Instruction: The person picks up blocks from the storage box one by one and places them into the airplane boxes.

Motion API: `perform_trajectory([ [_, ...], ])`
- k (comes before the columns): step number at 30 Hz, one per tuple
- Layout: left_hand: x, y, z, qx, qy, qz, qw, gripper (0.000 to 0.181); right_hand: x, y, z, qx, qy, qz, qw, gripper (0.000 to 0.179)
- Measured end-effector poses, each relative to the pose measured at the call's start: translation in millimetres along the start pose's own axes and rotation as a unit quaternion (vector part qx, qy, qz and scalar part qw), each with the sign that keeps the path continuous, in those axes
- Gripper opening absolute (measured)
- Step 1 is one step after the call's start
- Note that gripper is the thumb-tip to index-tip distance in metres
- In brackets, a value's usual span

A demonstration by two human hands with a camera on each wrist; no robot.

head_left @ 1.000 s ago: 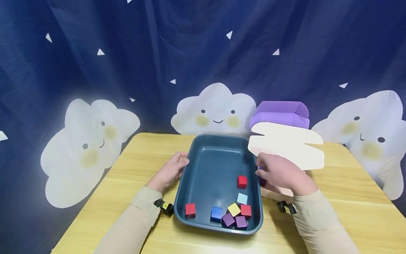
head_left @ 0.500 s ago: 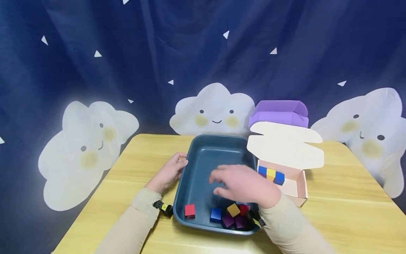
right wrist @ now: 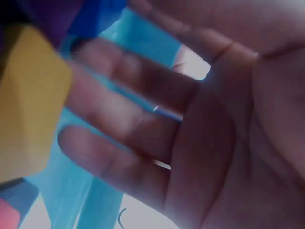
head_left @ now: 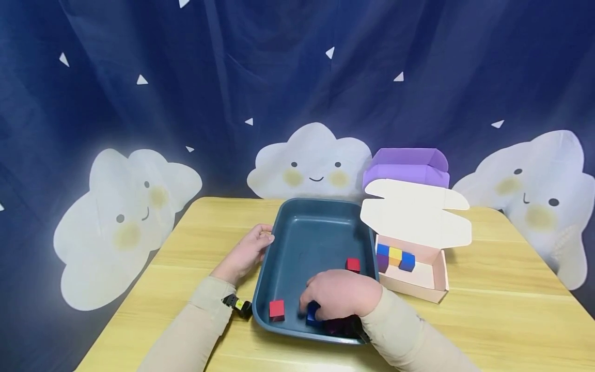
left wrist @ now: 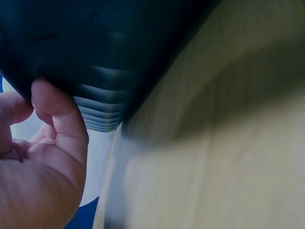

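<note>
While the left hand [head_left: 246, 252] pinches a dark-teal rectangular plastic tray [head_left: 321, 237] by its edge, the right hand [head_left: 341, 293] spreads over a blue cube [head_left: 312, 318], open tray floor beyond.

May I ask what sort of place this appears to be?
Probably an indoor play or filming corner, though the wider room is out of view. A dark blue curtain printed with smiling clouds hangs behind a wooden-looking table, which bears a tray with coloured blocks.
</note>
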State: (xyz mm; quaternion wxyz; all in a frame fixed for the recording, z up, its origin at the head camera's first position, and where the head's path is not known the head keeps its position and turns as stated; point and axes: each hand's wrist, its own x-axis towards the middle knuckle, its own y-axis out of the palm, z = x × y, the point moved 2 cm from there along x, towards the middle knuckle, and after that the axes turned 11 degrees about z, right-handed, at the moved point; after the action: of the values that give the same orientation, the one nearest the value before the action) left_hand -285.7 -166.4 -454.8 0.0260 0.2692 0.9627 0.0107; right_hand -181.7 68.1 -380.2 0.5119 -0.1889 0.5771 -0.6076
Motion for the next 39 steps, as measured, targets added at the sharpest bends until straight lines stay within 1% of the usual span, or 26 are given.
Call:
perform_trajectory([
  [4,0.4,0.3,0.5,-0.002,-0.001,-0.001,1.0,0.027,3.0,4.4,1.9,0.001,-0.03,0.015,0.9994,0.026],
  [6,0.8,0.2,0.8,-0.003,-0.001,-0.002,1.0,0.027,4.1,5.1,2.4,0.008,-0.038,0.023,0.999,0.026],
  [11,1.2,-0.5,0.8,-0.006,0.001,-0.004,1.0,0.027,5.2,5.3,1.8,0.025,-0.037,0.032,0.9985,0.024],
  [15,0.5,-0.9,0.1,-0.007,0.001,-0.006,1.0,0.027,5.4,5.9,1.6,0.029,-0.036,0.032,0.9984,0.023],
  [19,-0.6,-0.5,-0.8,-0.008,0.004,-0.007,0.9999,0.027,3.5,4.4,2.4,0.036,-0.025,0.021,0.9988,0.023],
  [23,-1.1,1.0,-0.9,-0.009,0.005,-0.005,0.9999,0.028,-3.2,-0.5,-1.5,0.036,-0.002,-0.015,0.9992,0.023],
  [27,-2.3,2.3,-0.7,-0.008,0.001,-0.008,0.9999,0.026,-20.7,-13.9,-11.5,0.037,0.026,-0.073,0.9963,0.02],
  [31,-2.6,1.8,-0.3,-0.008,-0.001,-0.007,0.9999,0.026,-51.6,-29.7,-26.2,0.029,0.047,-0.148,0.9874,0.027],
  [33,-2.6,1.1,-0.2,-0.006,0.0,-0.005,1.0,0.027,-68.6,-35.6,-35.4,0.024,0.063,-0.176,0.9821,0.028],
  [36,-1.7,1.1,-0.1,-0.002,0.0,-0.003,1.0,0.029,-92.2,-39.1,-51.7,0.028,0.098,-0.192,0.976,0.026],
  [39,-1.5,0.4,0.0,0.0,-0.002,-0.007,1.0,0.029,-108.9,-35.6,-68.0,0.05,0.137,-0.188,0.9712,0.026],
])
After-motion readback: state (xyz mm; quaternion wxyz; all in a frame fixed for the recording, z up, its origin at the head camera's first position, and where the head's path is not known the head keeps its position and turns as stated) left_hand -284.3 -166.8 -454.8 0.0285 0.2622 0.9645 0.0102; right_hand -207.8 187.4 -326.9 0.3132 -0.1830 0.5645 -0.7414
